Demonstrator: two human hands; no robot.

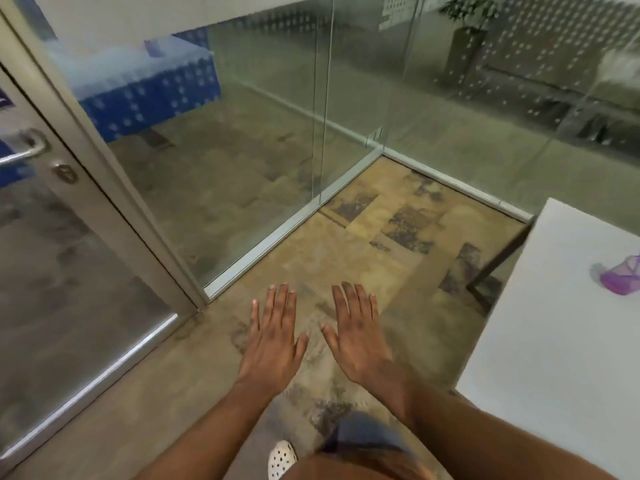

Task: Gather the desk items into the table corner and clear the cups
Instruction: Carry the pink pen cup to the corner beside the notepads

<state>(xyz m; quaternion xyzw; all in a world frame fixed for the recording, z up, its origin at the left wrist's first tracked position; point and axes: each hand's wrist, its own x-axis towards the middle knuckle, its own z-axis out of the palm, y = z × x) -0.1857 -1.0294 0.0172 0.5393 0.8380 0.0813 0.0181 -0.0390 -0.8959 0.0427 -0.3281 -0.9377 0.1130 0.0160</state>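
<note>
Both hands hover palm-down over the floor at lower centre, fingers straight and spread, holding nothing: the left hand and the right hand lie side by side, just apart, fingertips pointing toward the top of the frame. Under them the floor is a matt, mottled tan with darker rectangular patches, and it runs open up to the corner where two glass walls meet. The glass wall is smooth and reflective, set in a pale metal bottom rail that slants from lower left to upper right. At the left edge stands a frosted glass door with a curved metal handle and a round lock below it. At the right edge a white, flat, smooth table enters the frame, its near corner pointing toward upper left, a dark slanted leg below it. On the table near the right frame edge lies a small translucent purple cup, seemingly tipped on its side; its long axis is hard to judge. A white perforated shoe shows at the bottom.
</note>
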